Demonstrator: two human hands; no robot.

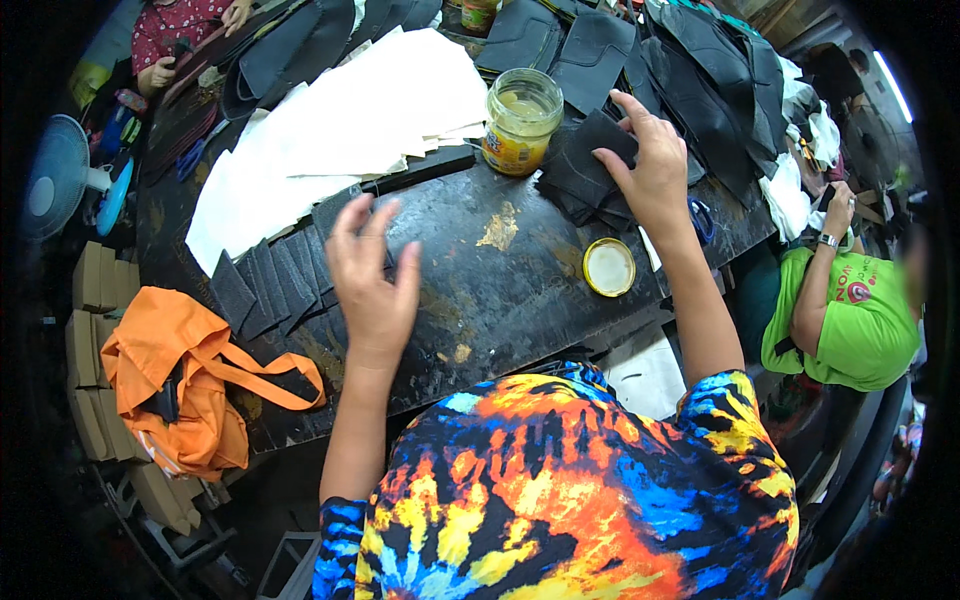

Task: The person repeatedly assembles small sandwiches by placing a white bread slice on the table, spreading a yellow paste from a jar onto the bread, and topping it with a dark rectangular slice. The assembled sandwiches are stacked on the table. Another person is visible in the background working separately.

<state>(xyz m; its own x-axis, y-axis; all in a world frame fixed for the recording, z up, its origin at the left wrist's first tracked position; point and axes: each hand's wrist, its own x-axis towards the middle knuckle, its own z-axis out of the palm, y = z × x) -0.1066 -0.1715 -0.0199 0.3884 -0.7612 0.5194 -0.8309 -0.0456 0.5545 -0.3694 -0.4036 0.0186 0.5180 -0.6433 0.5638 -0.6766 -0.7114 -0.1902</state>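
White sheets (370, 110) glare; dark edges curve, perhaps blurred.

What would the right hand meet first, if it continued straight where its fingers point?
Probably the flat black panel just ahead of the right hand, though the hand's height above it is unclear.

The right of the two hands (655, 165) is at black pieces (582, 162) beside a jar (522, 122).

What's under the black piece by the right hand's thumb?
Under the black piece by the right hand, edges of more flat black pieces show in a loose pile. Their covered middles, exact number and anything beneath them cannot be seen.
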